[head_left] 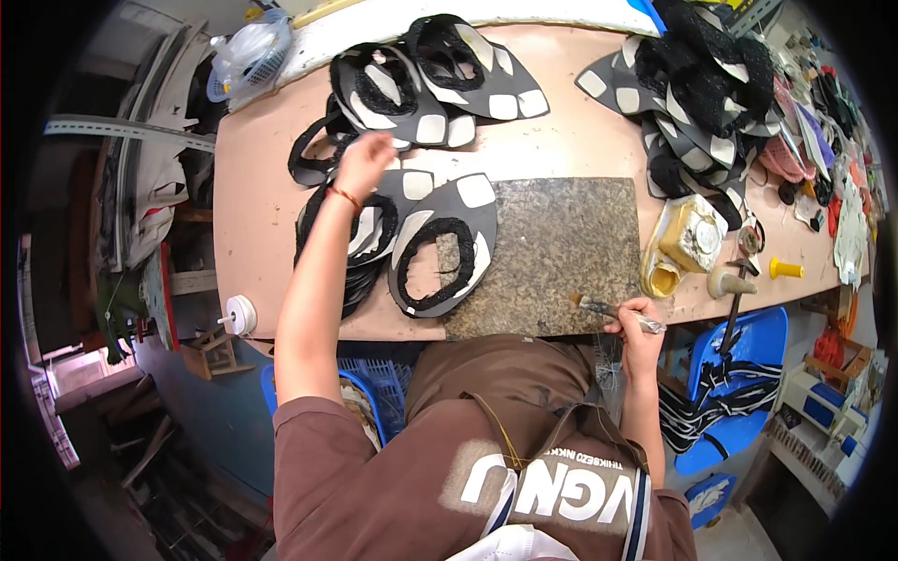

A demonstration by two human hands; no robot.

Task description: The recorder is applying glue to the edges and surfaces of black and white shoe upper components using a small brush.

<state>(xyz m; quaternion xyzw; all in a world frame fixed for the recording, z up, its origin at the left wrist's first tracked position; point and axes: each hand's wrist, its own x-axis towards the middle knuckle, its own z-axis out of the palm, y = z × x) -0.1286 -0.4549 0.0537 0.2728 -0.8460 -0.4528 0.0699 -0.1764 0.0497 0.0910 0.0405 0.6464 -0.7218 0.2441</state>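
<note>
My right hand (638, 329) grips a brush (599, 306) by its light handle. Its dark bristles point left over a mottled stone slab (566, 248) at the table's near edge. My left arm stretches forward across the left side of the table. My left hand (365, 164) is over a cluster of dark grey shoe uppers with white patches and fuzzy black lining; how its fingers are set is unclear. Nearest me lies one shoe upper (479, 217), partly on the slab's left edge. Further shoe uppers (510, 84) overlap at the back left.
A pile of shoe uppers (629, 79) stands at the back right. A glue-stained container (694, 234) and a small yellow cup (664, 279) sit right of the slab. A yellow spool (787, 269) stands near the right edge, a white reel (241, 315) at the left corner. Below right is a blue chair (762, 341).
</note>
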